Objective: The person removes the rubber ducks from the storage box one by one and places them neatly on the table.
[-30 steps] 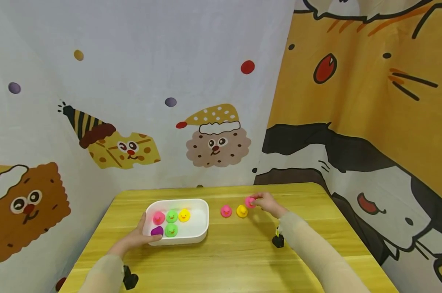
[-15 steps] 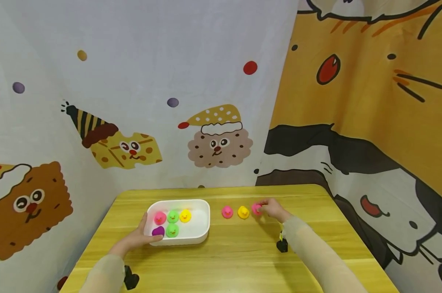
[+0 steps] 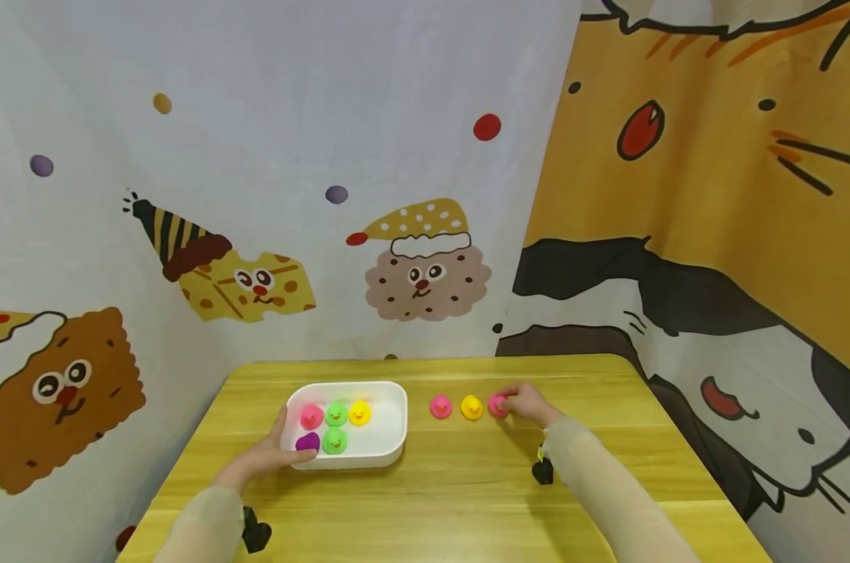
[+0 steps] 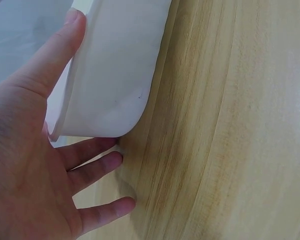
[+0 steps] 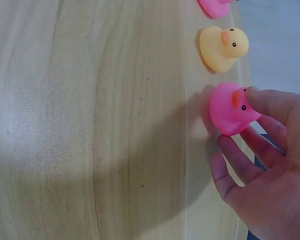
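My left hand (image 3: 259,461) rests at the left front corner of a white plastic container (image 3: 377,442). In the left wrist view its straight thumb lies on the rim, and its fingers spread beside the outer wall. My right hand (image 3: 526,405) pinches a pink rubber duck (image 5: 229,111) between thumb and fingers at the tabletop. A yellow rubber duck (image 3: 471,407) stands just left of it, and another pink rubber duck (image 3: 441,407) farther left. Inside the container sit a pink duck (image 3: 312,417), two green ducks (image 3: 336,413), a yellow duck (image 3: 360,413) and a purple piece (image 3: 308,442), partly behind my thumb.
Everything stands on a wood-grain table (image 3: 425,508) with rounded far corners. A cloth with cartoon prints (image 3: 270,156) hangs behind it and along the sides. A black device (image 3: 543,467) is worn at my right wrist, another (image 3: 256,532) at my left.
My right hand has brought the pink duck right and slightly down, into line with the other two. Since half a second ago it has stayed there. The left hand keeps its place.
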Tool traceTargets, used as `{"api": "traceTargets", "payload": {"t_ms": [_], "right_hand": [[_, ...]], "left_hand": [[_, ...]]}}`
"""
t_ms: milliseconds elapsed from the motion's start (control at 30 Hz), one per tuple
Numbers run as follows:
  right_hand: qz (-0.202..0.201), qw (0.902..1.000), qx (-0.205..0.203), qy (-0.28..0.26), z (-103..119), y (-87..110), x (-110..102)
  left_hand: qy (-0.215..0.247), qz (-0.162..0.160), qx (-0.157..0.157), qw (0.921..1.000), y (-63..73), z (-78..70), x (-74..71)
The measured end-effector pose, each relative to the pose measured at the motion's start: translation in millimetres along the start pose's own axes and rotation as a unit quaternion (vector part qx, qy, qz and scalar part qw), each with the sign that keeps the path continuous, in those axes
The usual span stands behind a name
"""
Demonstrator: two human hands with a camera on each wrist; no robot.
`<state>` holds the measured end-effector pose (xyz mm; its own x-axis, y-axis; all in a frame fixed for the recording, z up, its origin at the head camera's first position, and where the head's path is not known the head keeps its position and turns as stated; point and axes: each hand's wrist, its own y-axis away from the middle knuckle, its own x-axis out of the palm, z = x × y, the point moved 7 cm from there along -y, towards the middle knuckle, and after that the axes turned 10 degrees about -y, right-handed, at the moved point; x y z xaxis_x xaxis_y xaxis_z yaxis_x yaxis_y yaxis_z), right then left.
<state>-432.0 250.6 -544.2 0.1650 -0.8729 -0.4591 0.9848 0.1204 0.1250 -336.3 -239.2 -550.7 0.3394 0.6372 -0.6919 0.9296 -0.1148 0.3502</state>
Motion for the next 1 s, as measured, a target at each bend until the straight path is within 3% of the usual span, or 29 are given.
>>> {"api": "traceTargets", "payload": {"t_ms": [633, 1000], "right_hand": [[-0.002, 0.9996, -0.016, 0.025, 0.7, 1.2, -0.6], [0.005, 0.9997, -0.022, 0.007, 0.7, 0.9, 2.8]], "left_hand": [[-0.002, 0.000, 0.006, 1.0000, -1.2, 0.6, 0.8], [0.003, 0.001, 0.012, 0.9999, 2.6, -3.9, -0.6]]}}
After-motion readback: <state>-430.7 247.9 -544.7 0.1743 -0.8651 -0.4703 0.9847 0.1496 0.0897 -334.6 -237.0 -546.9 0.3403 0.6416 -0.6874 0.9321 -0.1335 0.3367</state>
